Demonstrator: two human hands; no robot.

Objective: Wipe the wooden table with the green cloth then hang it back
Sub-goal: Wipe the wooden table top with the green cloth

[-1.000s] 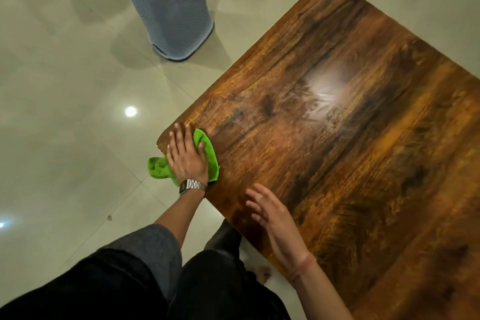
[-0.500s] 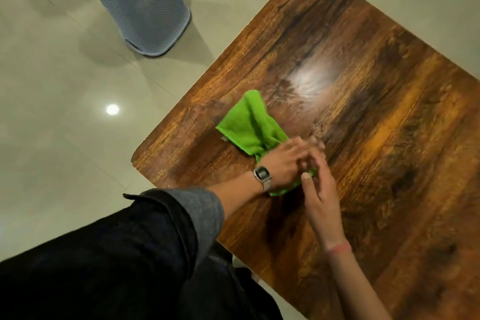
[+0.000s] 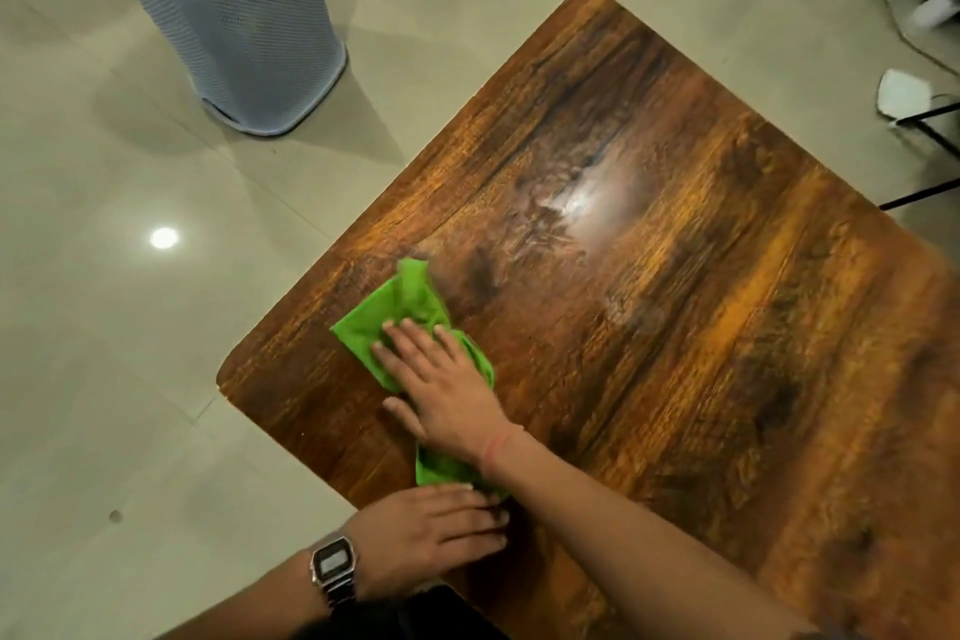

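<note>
The green cloth [image 3: 395, 317] lies spread on the dark wooden table [image 3: 675, 327], near its left corner. My right hand [image 3: 441, 379] presses flat on the cloth with straight fingers, and its palm covers the cloth's middle. A tail of the cloth shows below that wrist. My left hand [image 3: 431, 535], with a watch on the wrist, rests flat on the table's near edge, and its fingertips touch the cloth's near end.
A tall grey mesh-sided appliance [image 3: 234, 26] stands on the tiled floor beyond the table's left corner. At the far right are cables, a white object [image 3: 904, 94] and a black metal frame [image 3: 930, 130]. A light glare sits on the tabletop's middle.
The cloth passed from my left hand to my right. It went from the table's corner toward the middle, then back left. My left hand dropped to the near edge.
</note>
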